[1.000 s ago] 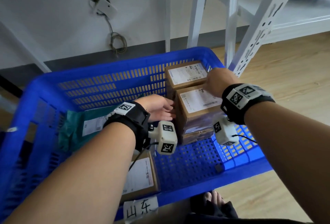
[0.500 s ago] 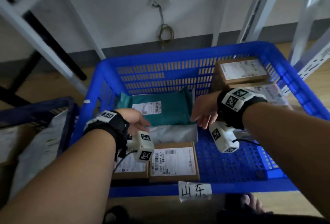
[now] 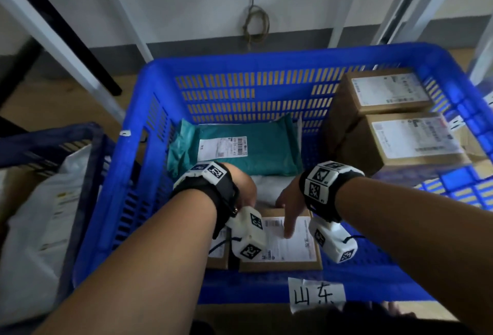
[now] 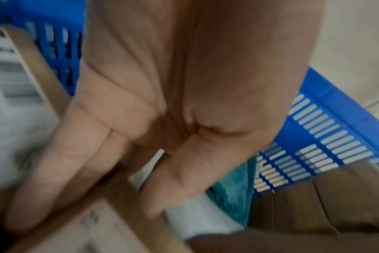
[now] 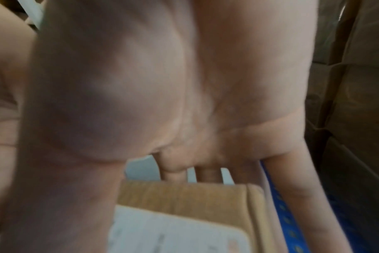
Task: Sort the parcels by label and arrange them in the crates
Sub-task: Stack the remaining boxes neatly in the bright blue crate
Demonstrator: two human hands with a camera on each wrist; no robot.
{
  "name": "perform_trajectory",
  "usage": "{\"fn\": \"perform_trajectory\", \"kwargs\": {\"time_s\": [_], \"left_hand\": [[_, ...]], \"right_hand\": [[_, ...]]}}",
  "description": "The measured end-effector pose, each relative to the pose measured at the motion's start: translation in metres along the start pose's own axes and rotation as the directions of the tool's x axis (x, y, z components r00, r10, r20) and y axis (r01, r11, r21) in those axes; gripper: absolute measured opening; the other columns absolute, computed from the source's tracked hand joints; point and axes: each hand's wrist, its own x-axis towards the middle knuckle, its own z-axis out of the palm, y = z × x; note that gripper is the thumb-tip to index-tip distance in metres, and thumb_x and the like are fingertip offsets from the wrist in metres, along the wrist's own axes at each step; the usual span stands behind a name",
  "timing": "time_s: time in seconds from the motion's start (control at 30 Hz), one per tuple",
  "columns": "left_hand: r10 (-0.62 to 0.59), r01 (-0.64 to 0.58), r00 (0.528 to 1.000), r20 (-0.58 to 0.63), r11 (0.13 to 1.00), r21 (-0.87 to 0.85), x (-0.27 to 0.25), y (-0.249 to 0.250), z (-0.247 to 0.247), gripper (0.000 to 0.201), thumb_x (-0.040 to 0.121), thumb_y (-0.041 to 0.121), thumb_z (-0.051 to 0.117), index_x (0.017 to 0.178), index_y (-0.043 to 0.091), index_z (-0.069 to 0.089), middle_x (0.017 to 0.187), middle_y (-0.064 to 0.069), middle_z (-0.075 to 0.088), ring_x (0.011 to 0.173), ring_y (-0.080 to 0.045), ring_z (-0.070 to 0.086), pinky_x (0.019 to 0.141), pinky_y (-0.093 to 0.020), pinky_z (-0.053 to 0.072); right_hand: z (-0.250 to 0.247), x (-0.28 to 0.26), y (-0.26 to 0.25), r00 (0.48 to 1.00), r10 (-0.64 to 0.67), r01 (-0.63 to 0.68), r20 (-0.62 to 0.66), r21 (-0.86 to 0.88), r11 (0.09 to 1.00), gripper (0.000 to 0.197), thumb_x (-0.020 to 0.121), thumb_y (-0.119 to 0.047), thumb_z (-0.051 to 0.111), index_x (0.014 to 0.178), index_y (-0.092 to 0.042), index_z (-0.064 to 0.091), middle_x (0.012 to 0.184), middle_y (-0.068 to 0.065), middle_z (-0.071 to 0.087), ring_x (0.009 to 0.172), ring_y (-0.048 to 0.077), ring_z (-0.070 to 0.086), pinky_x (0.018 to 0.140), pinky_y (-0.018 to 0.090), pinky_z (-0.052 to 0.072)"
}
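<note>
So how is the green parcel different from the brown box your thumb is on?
The green parcel is a soft, wrinkly bag; the brown box is stiff, flat-sided cardboard. The green parcel lies mid-crate, untouched; the brown box sits by the near wall under the right hand, its thumb on the label. Both carry white labels inside the blue crate.

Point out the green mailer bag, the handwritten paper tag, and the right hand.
green mailer bag (image 3: 269, 148): head view, bare green plastic right of its label.
handwritten paper tag (image 3: 316, 293): head view, middle of the paper.
right hand (image 3: 290, 202): head view, back of the hand.

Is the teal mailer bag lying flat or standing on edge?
Flat: the teal mailer bag lies label-up in the blue crate.
</note>
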Motion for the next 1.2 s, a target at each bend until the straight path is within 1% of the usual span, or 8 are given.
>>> {"fn": "perform_trajectory", "kwargs": {"time_s": [0.07, 0.17, 0.37, 0.47, 0.57, 0.7, 1.0, 1.2], "left_hand": [[-0.008, 0.008, 1.000, 0.002, 0.995, 0.104, 0.003, 0.008, 0.009, 0.010, 0.058, 0.026, 0.066, 0.053, 0.020, 0.072, 0.061, -0.002, 0.069, 0.074, -0.024, 0.067, 0.084, -0.036, 0.057], [-0.020, 0.020, 1.000, -0.003, 0.982, 0.190, 0.005, 0.016, 0.018, 0.022, 0.065, 0.023, 0.059, 0.045, 0.018, 0.067, 0.044, -0.001, 0.060, 0.054, -0.023, 0.055, 0.067, -0.029, 0.049], [-0.030, 0.035, 0.999, 0.043, 0.991, -0.132, 0.002, 0.015, 0.020, 0.024, 0.089, 0.012, 0.054, 0.066, 0.010, 0.056, 0.063, -0.006, 0.058, 0.054, -0.018, 0.054, 0.056, -0.020, 0.042], [-0.060, 0.056, 0.998, 0.006, 0.881, -0.470, 0.011, 0.008, 0.027, 0.028, 0.081, 0.029, 0.062, 0.078, 0.002, 0.054, 0.077, -0.016, 0.056, 0.073, -0.026, 0.056, 0.066, -0.030, 0.045], [-0.087, 0.053, 0.996, -0.022, 0.765, -0.642, 0.029, 0.004, 0.035, 0.078, 0.049, 0.055, 0.076, 0.102, 0.002, 0.058, 0.111, -0.014, 0.063, 0.099, -0.030, 0.065, 0.088, -0.043, 0.051], [-0.112, -0.013, 0.972, -0.209, 0.854, -0.520, 0.037, 0.007, 0.041, 0.108, 0.051, 0.080, 0.060, 0.134, 0.012, 0.052, 0.136, -0.014, 0.055, 0.121, -0.033, 0.056, 0.105, -0.047, 0.043], [-0.103, -0.067, 0.965, -0.241, 0.793, -0.606, 0.052, 0.001, 0.040, 0.117, 0.042, 0.082, 0.060, 0.136, 0.014, 0.048, 0.134, -0.011, 0.056, 0.115, -0.033, 0.060, 0.100, -0.049, 0.047], [-0.025, 0.034, 0.999, 0.023, 0.645, -0.763, 0.081, -0.005, 0.046, 0.114, 0.041, 0.069, 0.072, 0.133, 0.006, 0.047, 0.121, -0.018, 0.064, 0.102, -0.037, 0.067, 0.093, -0.057, 0.049]], "right_hand": [[0.003, 0.009, 0.002, 0.999, -0.023, 0.022, 0.023, 0.055, 0.998, 0.110, 0.037, -0.070, 0.077, 0.136, -0.029, 0.049, 0.137, -0.001, 0.052, 0.119, 0.024, 0.053, 0.103, 0.044, 0.043], [0.007, 0.020, 0.008, 0.999, -0.031, 0.026, 0.037, 0.112, 0.993, 0.109, 0.033, -0.067, 0.080, 0.132, -0.029, 0.053, 0.129, -0.002, 0.057, 0.114, 0.024, 0.056, 0.100, 0.044, 0.046], [0.012, 0.049, 0.020, 0.999, -0.008, 0.000, 0.042, 0.184, 0.983, 0.129, 0.010, -0.069, 0.086, 0.128, -0.028, 0.055, 0.115, 0.000, 0.067, 0.099, 0.024, 0.067, 0.091, 0.042, 0.052], [0.012, 0.047, 0.023, 0.999, 0.018, -0.026, 0.045, 0.175, 0.984, 0.133, 0.011, -0.069, 0.086, 0.132, -0.026, 0.051, 0.118, 0.000, 0.066, 0.103, 0.023, 0.065, 0.094, 0.041, 0.051], [0.013, 0.044, 0.027, 0.998, 0.035, -0.043, 0.044, 0.184, 0.982, 0.132, 0.012, -0.070, 0.086, 0.132, -0.026, 0.051, 0.116, -0.001, 0.067, 0.104, 0.023, 0.065, 0.094, 0.041, 0.050], [0.012, 0.038, 0.027, 0.998, 0.035, -0.044, 0.048, 0.211, 0.977, 0.127, 0.010, -0.068, 0.086, 0.126, -0.027, 0.056, 0.112, 0.000, 0.069, 0.100, 0.023, 0.067, 0.091, 0.042, 0.052], [0.013, 0.024, 0.024, 0.998, 0.002, -0.017, 0.067, 0.217, 0.976, 0.128, 0.016, -0.062, 0.088, 0.132, -0.023, 0.052, 0.116, 0.003, 0.067, 0.102, 0.025, 0.066, 0.091, 0.043, 0.053], [0.012, 0.002, 0.028, 0.998, 0.041, -0.046, 0.040, 0.133, 0.990, 0.114, 0.029, -0.060, 0.086, 0.132, -0.023, 0.053, 0.122, 0.000, 0.063, 0.109, 0.024, 0.061, 0.094, 0.042, 0.050]]}}
